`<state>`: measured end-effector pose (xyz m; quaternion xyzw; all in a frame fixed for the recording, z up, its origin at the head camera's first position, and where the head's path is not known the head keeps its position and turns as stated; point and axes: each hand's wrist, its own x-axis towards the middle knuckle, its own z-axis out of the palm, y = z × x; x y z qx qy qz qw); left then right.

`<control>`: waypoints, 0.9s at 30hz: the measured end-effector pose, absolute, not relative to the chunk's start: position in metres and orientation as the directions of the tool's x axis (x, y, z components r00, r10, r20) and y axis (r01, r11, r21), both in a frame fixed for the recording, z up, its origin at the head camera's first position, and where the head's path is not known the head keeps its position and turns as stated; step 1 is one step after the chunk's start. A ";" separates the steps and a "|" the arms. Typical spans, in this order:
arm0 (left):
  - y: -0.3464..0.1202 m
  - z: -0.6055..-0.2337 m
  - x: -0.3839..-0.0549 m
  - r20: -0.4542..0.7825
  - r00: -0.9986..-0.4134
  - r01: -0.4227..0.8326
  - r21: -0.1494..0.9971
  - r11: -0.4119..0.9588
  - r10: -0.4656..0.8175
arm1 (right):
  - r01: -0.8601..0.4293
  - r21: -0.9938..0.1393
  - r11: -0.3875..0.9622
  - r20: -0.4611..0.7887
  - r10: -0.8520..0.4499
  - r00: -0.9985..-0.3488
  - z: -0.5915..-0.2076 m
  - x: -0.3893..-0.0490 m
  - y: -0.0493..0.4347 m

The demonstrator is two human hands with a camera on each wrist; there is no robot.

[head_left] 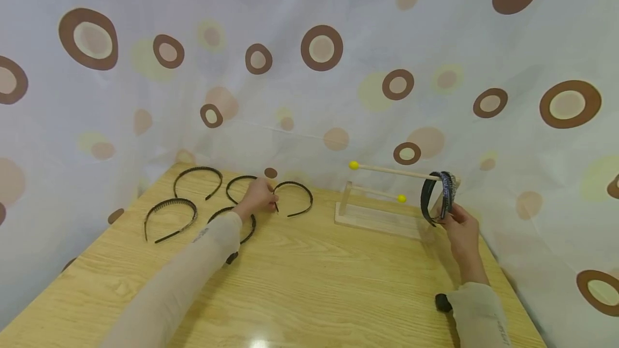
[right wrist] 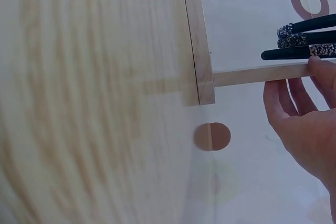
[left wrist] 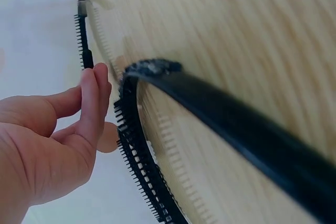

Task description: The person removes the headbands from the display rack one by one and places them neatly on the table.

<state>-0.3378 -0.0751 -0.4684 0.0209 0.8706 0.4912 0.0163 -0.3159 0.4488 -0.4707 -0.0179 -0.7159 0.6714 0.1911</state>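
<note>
With its fingertips, my left hand (head_left: 258, 196) pinches the left arm of a thin black toothed headband (head_left: 303, 187) lying on the table. In the left wrist view, the pinched toothed band (left wrist: 83, 38) stretches away beyond the fingers, and another black headband (left wrist: 226, 119) looms close to the camera. On the right, my right hand (head_left: 464, 230) grips the wooden upright (right wrist: 239, 76) of a display stand (head_left: 377, 220), thumb on one side and fingers on the other. Several dark, glittery headbands (head_left: 447, 195) hang on the stand's upper rod just above that hand.
More black headbands lie left of my left hand, including a back one (head_left: 198, 168) and a front one (head_left: 170, 201). The stand's upper rod (head_left: 396, 171) and lower rod (head_left: 374, 192) end in yellow knobs pointing left. A spotted curtain (head_left: 290, 95) rises behind the wooden table (head_left: 329, 283).
</note>
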 end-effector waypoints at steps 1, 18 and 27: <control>-0.076 -0.469 -0.338 -0.004 -0.999 0.023 0.847 0.532 0.048 | -0.228 -0.969 0.097 0.247 0.281 -0.927 -0.470 -0.315 0.449; -0.079 -0.457 -0.342 0.084 -0.995 0.096 0.743 0.662 0.050 | -0.256 -0.967 0.014 0.252 0.234 -0.939 -0.455 -0.300 0.436; -0.065 -0.450 -0.331 0.178 -0.974 0.224 0.829 0.512 0.137 | -0.249 -0.969 0.010 0.243 0.249 -0.937 -0.461 -0.305 0.439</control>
